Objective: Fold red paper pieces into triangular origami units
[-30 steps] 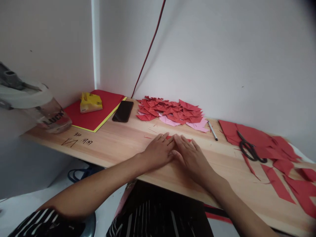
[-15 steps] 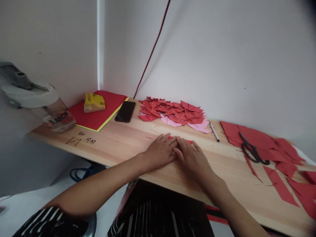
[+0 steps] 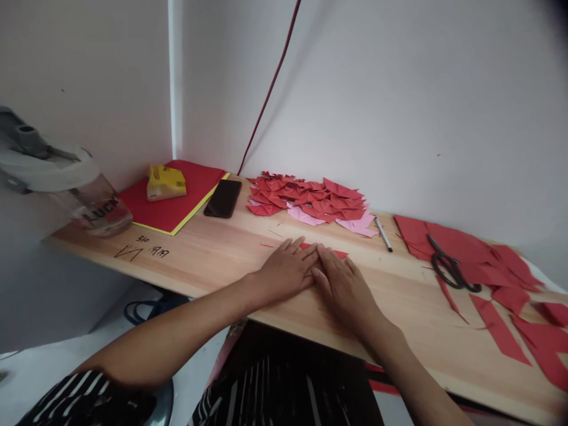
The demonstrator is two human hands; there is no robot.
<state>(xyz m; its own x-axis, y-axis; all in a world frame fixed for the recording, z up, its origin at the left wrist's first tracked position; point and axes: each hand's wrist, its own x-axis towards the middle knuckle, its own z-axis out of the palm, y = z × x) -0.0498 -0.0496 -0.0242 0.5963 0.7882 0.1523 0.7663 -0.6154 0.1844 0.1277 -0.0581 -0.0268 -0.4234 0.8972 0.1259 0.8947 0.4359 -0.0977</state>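
My left hand (image 3: 286,271) and my right hand (image 3: 344,284) lie flat side by side on the wooden tabletop (image 3: 213,251), fingers stretched out. Both press down on a small red paper piece (image 3: 338,253), of which only the far edges show past my fingertips. Beyond my hands sits a pile of folded red and pink paper pieces (image 3: 310,202).
A black phone (image 3: 223,198) and a red sheet on a yellow one (image 3: 175,198) with a yellow box (image 3: 165,182) lie at the left. A pen (image 3: 382,234), black scissors (image 3: 450,269) and red paper offcuts (image 3: 501,284) lie at the right. A clear jar (image 3: 95,210) stands far left.
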